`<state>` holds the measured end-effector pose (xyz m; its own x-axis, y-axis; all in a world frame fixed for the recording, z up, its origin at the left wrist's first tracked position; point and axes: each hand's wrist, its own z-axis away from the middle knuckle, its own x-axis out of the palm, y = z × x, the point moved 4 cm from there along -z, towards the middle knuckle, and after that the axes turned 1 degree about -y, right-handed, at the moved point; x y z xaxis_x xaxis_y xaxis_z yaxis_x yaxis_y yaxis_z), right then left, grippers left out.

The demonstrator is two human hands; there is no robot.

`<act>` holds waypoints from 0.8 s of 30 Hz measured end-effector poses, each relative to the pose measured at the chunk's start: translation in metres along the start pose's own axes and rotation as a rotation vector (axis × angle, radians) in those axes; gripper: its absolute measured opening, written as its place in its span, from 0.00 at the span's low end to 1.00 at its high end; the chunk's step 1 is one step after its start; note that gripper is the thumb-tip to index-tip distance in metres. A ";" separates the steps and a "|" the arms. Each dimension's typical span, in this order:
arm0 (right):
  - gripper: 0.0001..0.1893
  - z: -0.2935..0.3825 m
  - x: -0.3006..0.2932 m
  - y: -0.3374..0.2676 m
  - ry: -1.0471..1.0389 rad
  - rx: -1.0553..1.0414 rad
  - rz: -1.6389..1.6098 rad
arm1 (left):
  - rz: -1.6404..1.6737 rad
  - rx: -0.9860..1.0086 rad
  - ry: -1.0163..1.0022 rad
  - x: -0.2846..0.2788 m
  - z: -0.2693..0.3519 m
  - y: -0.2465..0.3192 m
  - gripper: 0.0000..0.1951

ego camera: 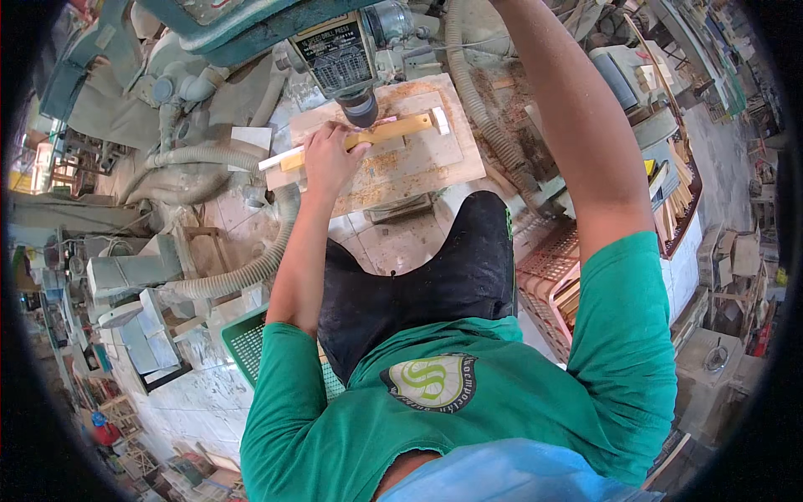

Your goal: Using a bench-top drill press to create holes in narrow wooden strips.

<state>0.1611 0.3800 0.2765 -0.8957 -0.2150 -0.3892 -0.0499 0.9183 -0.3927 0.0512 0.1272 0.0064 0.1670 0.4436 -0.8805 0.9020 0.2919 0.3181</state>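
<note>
My left hand (331, 155) grips a yellowish wooden strip (401, 128) lying on the wooden board (433, 164) of a drill press (332, 56). Its fingers and thumb close around the strip just left of the black chuck (361, 110). A small hole shows near the strip's right end. A white fence strip (280, 158) runs along its back edge, and a white stop block (440, 120) stands at the right end. Wood shavings lie over the board. My right arm reaches up past the top edge of the picture, with the hand out of view.
Ribbed dust hoses (480, 106) run right of the board, and another hose (251, 276) curves at the left. A red-brown plastic crate (542, 292) with wood strips is beside my right side. A green plastic basket (243, 342) sits at my left. Sawdust covers the floor behind.
</note>
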 end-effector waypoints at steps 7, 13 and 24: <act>0.13 0.001 0.002 0.002 0.013 0.024 -0.032 | 0.028 -0.006 -0.009 0.001 -0.001 0.000 0.19; 0.15 -0.006 0.008 0.010 -0.022 0.088 0.057 | 0.027 -0.020 -0.040 0.010 -0.003 -0.001 0.20; 0.16 -0.011 0.014 0.023 -0.088 0.169 0.047 | 0.030 -0.049 -0.073 0.015 -0.005 0.001 0.19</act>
<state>0.1429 0.4018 0.2713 -0.8529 -0.2085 -0.4787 0.0726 0.8606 -0.5041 0.0522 0.1381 -0.0046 0.2233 0.3904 -0.8932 0.8761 0.3214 0.3595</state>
